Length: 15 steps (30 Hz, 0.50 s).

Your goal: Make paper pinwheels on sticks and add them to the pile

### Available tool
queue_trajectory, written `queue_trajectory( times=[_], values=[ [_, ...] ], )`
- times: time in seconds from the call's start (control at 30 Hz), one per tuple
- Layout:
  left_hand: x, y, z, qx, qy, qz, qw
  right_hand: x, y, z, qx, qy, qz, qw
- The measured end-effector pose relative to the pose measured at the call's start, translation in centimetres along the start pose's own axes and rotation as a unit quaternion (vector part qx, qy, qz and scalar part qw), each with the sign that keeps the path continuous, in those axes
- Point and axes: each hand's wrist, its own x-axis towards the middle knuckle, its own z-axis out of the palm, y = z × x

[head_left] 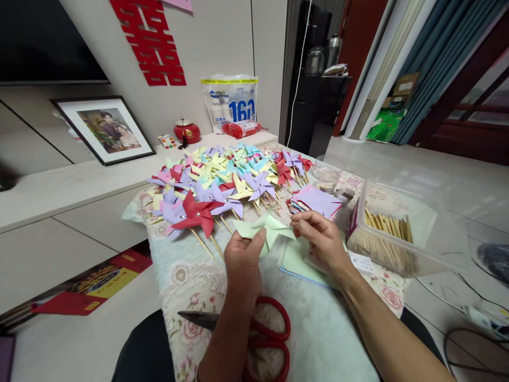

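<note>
Both hands are working a pale green folded paper pinwheel [263, 229] right above the floral-print tablecloth [178, 281]. The left hand [243, 261] is pinching the pinwheel's near edge with the thumb on top, so it's closed on the paper. The right hand [320, 239] is gripping the right-side flap between fingertips, also closed on it. The pinwheel is sitting in the air between the two hands, just in front of the big heap of finished multicolour paper pinwheels on wooden sticks [230, 183].

Under the left forearm the red-handled scissors [262, 331] are lying flat on the cloth, blades pointing left. A stack of pale green paper squares [296, 262] is lying beneath the right hand, and a stack of purple and pink paper squares [318, 201] is sitting just beyond it. To the right, the clear plastic box of wooden sticks [392, 236] is standing open.

For readable stuff: the white plastic bag with blue print [231, 102] against the wall is showing a big "160", the smaller text is too blurry. The red paper cutout on the wall [153, 42] is the Chinese double-happiness character. There's also a black-framed photo [104, 129] leaning on the shelf and a small red lidded jar [186, 131].
</note>
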Motion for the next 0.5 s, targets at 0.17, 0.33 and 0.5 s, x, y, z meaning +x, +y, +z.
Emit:
queue_trajectory(
  times=[0.17,0.33,0.5],
  values=[
    [0.4,1.5,-0.1,-0.061,0.022,-0.011,0.998,0.3,0.0,-0.5,0.034,0.052,-0.044,0.997],
    [0.5,1.4,-0.1,-0.078,-0.005,0.009,0.997,0.3,0.2,-0.5,0.016,0.047,-0.063,0.997],
    [0.2,-0.2,-0.1,-0.022,-0.045,0.001,0.999,-0.5,-1.6,-0.7,-0.046,0.056,-0.092,0.993]
  ],
)
